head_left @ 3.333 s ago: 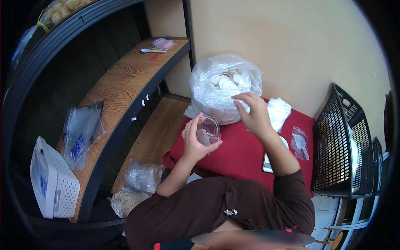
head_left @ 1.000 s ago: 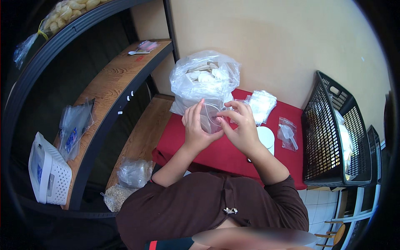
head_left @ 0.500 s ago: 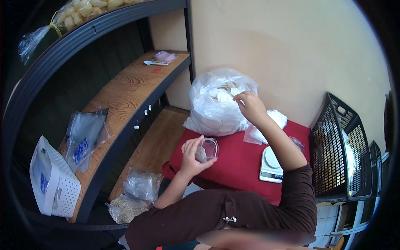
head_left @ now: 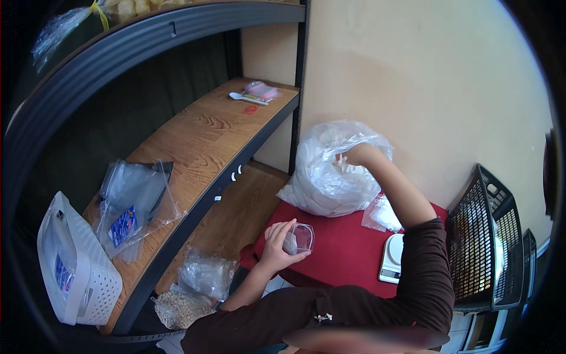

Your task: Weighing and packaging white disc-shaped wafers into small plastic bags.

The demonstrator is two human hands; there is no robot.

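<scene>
My left hand [head_left: 277, 246] is closed around a small, see-through plastic container [head_left: 303, 237] with a squarish mouth, held above the red cloth. Something pale shows near its side by my fingers. My right hand [head_left: 356, 154] reaches into the mouth of a big clear plastic bag [head_left: 327, 183] standing against the wall. Its fingers are mostly hidden by the bag's crumpled rim and the white pieces inside, so their grip does not show.
Red cloth [head_left: 330, 251] covers the table, bearing a white kitchen scale [head_left: 391, 259] and small plastic bags [head_left: 383, 213]. A black crate [head_left: 471, 248] stands right. On the left shelf are a white basket [head_left: 88, 283], plastic bags [head_left: 127, 206] and a white spoon [head_left: 247, 98].
My right hand has gone from above the white round pieces at the bag's mouth down into the bag. My left hand keeps its container. The whole view has shifted a little.
</scene>
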